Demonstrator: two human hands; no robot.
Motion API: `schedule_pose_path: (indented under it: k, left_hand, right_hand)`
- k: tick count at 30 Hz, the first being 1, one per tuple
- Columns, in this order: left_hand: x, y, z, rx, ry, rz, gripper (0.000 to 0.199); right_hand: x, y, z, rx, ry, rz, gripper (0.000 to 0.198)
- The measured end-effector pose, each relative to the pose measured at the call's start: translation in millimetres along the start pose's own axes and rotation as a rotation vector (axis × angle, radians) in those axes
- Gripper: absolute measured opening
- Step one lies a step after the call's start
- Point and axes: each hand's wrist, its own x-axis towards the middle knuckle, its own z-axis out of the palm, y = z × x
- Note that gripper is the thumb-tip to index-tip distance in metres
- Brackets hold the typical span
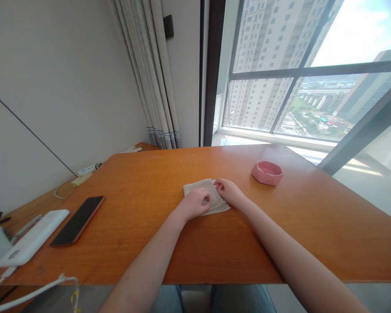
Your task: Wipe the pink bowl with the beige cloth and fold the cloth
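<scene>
A small folded beige cloth lies flat near the middle of the wooden table. My left hand rests on its lower left part, the fingers curled down against the fabric and their tips partly hidden. At the cloth's upper right edge, my right hand has thumb and fingers pinched together on the fabric. Layers show at the lower right corner, where the edges do not quite line up. To the right of my right hand, apart from it, stands a pink angular bowl.
On the left of the wooden table lie a dark-screened phone and a white power bank with a cable plugged in. A power strip sits by the wall. Grey curtains and a large window are behind.
</scene>
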Motion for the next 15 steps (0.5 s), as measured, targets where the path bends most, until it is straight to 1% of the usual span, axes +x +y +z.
schedule_pose_path:
  k: [2,3,5,6,7,9,12,15]
  left_hand:
    - [-0.5,0.4,-0.3,0.012,-0.014,0.009,0.005]
    - [-0.8,0.6,-0.5,0.02,-0.019,0.008,0.008]
    - [-1.1,1.2,-0.6,0.035,-0.024,0.005,0.016]
    - [-1.0,1.5,-0.4,0.043,-0.022,0.006,0.017]
    - [-0.7,1.6,-0.1,0.053,-0.018,0.01,0.014]
    - [0.0,1.1,0.3,0.077,-0.002,0.014,0.005]
    - [0.8,-0.8,-0.7,0.092,0.037,-0.018,0.005]
    - [0.3,-1.7,-3.0,0.049,0.073,-0.066,0.003]
  right_hand:
    - [0.2,0.9,-1.1,-0.003,-0.006,-0.008,0.027]
    - [0.2,0.6,-1.5,-0.014,-0.008,-0.017,0.026]
    - [-0.2,-0.6,-2.1,-0.047,-0.014,-0.044,0.018]
    - [-0.4,-1.5,-2.5,-0.065,-0.016,-0.054,0.012]
    - [-0.7,-2.6,-2.9,-0.08,-0.018,-0.058,0.01]
    - [-1.4,-4.8,-3.9,-0.095,-0.025,-0.055,0.017]
    - [-2.2,-7.2,-5.8,-0.097,-0.036,-0.074,0.022]
    - [-1.9,-6.9,-7.5,-0.101,-0.055,-0.109,0.014]
